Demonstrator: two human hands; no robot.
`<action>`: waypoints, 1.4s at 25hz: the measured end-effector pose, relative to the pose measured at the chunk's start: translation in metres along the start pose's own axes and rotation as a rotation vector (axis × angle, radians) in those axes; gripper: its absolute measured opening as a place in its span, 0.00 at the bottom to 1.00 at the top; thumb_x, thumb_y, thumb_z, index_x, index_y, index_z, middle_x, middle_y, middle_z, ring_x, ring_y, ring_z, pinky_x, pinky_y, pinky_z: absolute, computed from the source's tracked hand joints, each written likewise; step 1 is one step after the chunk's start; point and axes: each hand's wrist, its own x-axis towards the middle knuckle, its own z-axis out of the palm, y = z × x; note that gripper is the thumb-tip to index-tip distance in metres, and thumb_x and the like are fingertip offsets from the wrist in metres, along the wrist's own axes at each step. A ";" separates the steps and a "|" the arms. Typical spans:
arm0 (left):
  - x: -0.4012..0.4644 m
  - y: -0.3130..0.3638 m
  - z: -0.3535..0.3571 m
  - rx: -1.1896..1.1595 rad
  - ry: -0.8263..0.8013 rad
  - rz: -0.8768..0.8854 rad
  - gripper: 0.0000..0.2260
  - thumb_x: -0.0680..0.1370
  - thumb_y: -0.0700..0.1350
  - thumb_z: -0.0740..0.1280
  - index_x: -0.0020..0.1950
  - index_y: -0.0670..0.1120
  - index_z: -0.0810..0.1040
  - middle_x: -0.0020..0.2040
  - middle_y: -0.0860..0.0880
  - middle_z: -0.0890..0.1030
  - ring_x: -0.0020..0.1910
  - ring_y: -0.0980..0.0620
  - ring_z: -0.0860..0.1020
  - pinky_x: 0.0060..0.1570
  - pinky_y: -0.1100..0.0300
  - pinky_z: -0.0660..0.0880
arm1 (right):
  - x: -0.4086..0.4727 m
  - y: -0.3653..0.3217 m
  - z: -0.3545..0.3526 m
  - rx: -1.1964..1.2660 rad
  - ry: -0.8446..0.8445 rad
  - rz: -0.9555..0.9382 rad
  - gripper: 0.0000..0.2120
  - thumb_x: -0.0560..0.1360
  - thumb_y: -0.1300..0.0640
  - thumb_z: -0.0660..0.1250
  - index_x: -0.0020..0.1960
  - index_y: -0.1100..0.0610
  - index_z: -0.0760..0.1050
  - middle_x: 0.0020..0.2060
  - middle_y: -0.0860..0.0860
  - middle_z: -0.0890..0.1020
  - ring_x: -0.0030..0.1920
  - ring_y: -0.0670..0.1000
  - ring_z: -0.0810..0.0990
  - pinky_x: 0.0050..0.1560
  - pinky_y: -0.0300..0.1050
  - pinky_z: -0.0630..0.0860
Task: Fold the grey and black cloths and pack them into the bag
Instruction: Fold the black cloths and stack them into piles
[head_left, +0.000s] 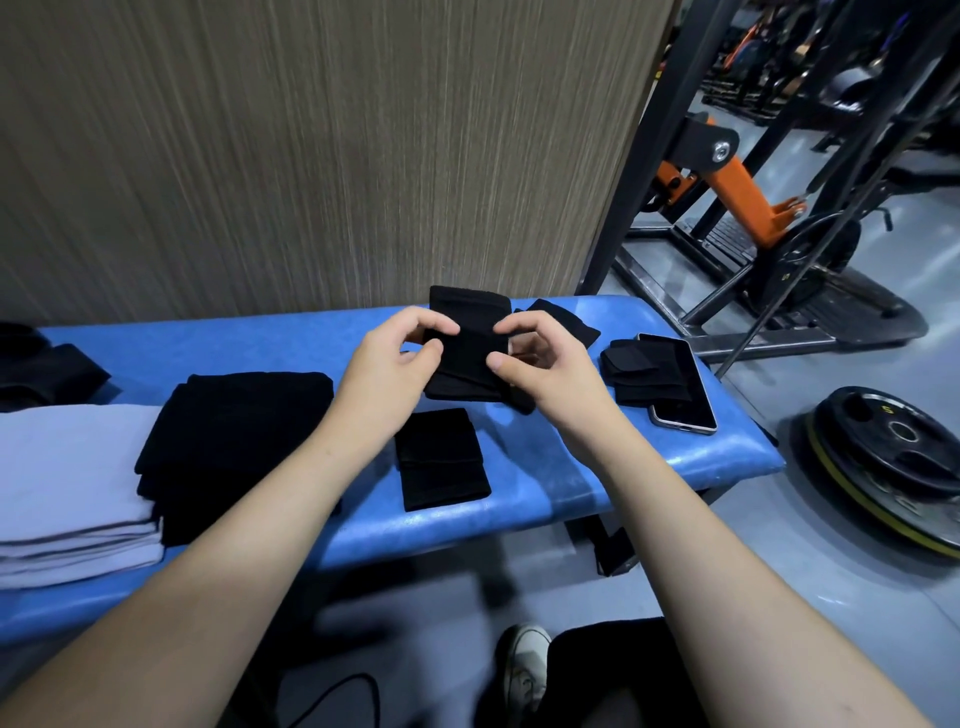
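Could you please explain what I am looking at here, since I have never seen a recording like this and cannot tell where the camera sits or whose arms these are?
There is no machine here. The single picture comes from a wide-angle camera worn on a person's head, looking forward and down, so the two bare arms are that person's own. The left hand and right hand together pinch a small black cloth, lifted above a blue padded bench in what looks like a gym.

On the bench lie a small folded black cloth, a larger stack of black cloths, and folded grey cloths at the left edge. To the right, a phone lies with a folded black piece on top of it. A weight plate lies on the floor. I cannot clearly make out a bag.
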 end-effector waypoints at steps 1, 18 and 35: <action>-0.001 0.000 -0.002 0.008 -0.018 -0.005 0.09 0.79 0.43 0.66 0.51 0.58 0.79 0.49 0.48 0.81 0.33 0.36 0.74 0.39 0.53 0.72 | 0.001 0.000 0.000 0.027 -0.008 0.006 0.10 0.75 0.62 0.73 0.55 0.55 0.78 0.41 0.53 0.71 0.40 0.49 0.71 0.39 0.36 0.71; -0.048 -0.011 -0.008 0.712 -0.266 -0.092 0.23 0.77 0.52 0.71 0.69 0.51 0.69 0.61 0.48 0.73 0.60 0.46 0.74 0.57 0.54 0.71 | -0.013 0.014 0.015 -0.569 -0.358 0.024 0.24 0.70 0.53 0.79 0.64 0.48 0.76 0.45 0.40 0.76 0.41 0.45 0.74 0.46 0.32 0.71; -0.063 -0.014 0.004 1.283 -0.293 0.153 0.31 0.75 0.55 0.70 0.72 0.39 0.66 0.64 0.44 0.70 0.64 0.46 0.67 0.61 0.56 0.66 | -0.005 0.020 0.037 -0.728 -0.460 0.016 0.24 0.72 0.49 0.76 0.67 0.45 0.76 0.40 0.41 0.73 0.37 0.42 0.71 0.42 0.29 0.67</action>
